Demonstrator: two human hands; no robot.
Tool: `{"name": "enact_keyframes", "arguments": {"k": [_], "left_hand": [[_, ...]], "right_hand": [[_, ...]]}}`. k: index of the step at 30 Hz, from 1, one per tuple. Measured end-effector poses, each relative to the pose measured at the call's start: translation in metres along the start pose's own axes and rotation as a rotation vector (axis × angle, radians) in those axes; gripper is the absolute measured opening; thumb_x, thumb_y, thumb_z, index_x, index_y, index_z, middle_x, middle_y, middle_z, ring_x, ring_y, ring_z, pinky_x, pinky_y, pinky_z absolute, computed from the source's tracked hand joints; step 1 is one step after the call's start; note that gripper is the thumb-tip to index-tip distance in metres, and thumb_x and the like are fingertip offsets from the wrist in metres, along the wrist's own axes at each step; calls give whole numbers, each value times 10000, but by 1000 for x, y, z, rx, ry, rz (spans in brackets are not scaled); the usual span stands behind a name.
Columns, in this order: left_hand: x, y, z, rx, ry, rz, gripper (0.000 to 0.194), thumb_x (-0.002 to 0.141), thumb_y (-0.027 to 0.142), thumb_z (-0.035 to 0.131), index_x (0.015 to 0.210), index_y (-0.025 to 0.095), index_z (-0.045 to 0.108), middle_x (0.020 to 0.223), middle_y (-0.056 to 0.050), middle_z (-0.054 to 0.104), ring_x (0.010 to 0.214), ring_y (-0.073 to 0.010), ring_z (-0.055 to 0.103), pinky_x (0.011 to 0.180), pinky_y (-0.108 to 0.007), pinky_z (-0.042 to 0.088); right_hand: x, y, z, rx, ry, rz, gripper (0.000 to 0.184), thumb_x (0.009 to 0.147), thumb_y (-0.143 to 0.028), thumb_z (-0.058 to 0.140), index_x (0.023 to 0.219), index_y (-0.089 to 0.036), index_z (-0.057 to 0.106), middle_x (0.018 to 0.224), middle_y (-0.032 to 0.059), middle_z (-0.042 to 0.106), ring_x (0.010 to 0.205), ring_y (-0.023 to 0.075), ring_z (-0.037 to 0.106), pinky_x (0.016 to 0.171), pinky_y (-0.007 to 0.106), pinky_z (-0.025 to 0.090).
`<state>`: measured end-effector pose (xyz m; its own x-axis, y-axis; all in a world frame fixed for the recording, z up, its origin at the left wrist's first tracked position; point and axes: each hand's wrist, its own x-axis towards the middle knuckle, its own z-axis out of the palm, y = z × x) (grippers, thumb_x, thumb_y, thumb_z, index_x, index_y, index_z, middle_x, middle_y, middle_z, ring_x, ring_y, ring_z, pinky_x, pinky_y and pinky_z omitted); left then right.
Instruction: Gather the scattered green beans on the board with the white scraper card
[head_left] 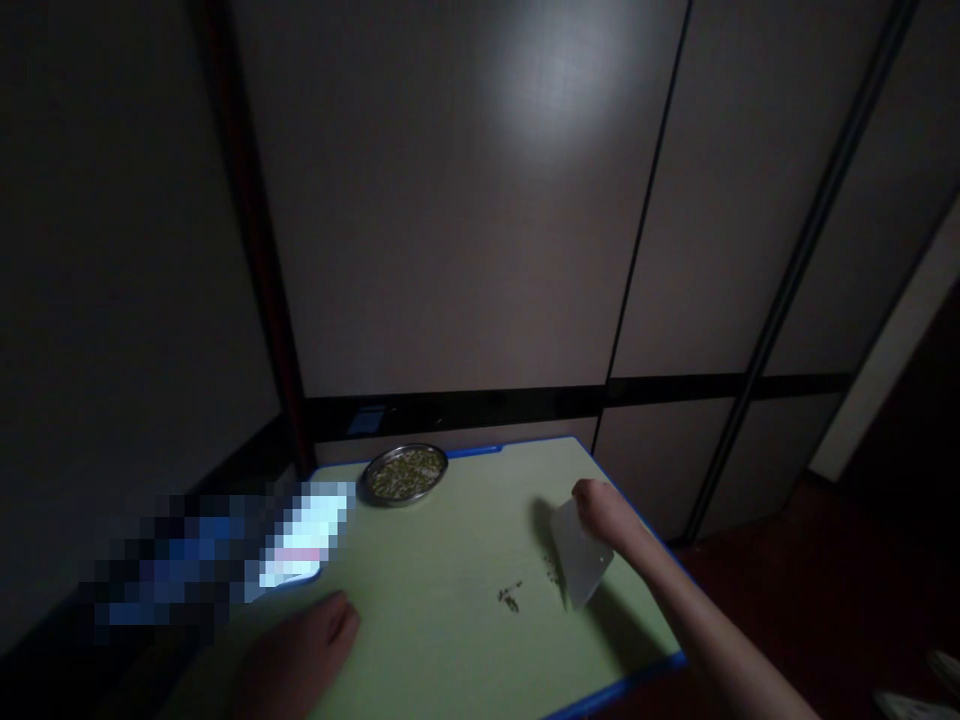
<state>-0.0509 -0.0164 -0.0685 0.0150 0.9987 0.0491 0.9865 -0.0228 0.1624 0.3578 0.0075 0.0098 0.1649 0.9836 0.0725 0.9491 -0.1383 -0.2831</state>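
A pale green table (450,560) with a blue rim stands against a dim panelled wall. My right hand (600,505) is closed round the top of a white flat scraper (579,555), whose lower edge rests on the tabletop. A few small green bits (510,597) lie just left of the scraper. My left hand (300,655) lies flat on the near left part of the table, fingers together and holding nothing. A round metal dish (405,473) full of small green pieces sits at the table's far edge.
A blurred bright patch (300,540) covers the table's left edge. The wall panels, with dark vertical strips, rise right behind the table. Dark floor lies to the right of the table.
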Motion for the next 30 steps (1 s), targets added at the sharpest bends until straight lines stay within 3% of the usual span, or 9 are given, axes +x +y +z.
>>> {"name": "enact_keyframes", "arguments": {"k": [14,23,27,30], "left_hand": [[-1,0,3,-18,29,5,294,876,351,331,687,219,515,648,-5,611,587,-138,537,553,-264,219],[0,0,4,-3,39,-7,288,869,343,333,686,218,515,643,-11,604,588,-144,529,556,-270,215],[0,2,1,-11,19,-3,280,864,347,342,682,218,512,652,-9,610,597,-143,534,555,-269,214],[-1,3,-1,-7,13,-7,285,865,352,340,677,217,505,650,-7,606,588,-139,527,554,-266,213]], "right_hand": [[1,10,16,-68,28,2,282,852,-139,430,954,-150,692,932,162,715,978,227,645,769,244,391],[-2,-12,28,-44,65,-42,295,851,-144,432,994,-161,690,928,147,722,956,218,656,768,247,407],[-1,-25,21,-32,92,-73,290,876,-185,426,1037,-189,668,951,118,720,951,206,654,756,242,409],[3,-25,2,-37,121,-93,284,912,-244,413,1093,-201,628,974,104,711,952,198,647,755,242,403]]}}
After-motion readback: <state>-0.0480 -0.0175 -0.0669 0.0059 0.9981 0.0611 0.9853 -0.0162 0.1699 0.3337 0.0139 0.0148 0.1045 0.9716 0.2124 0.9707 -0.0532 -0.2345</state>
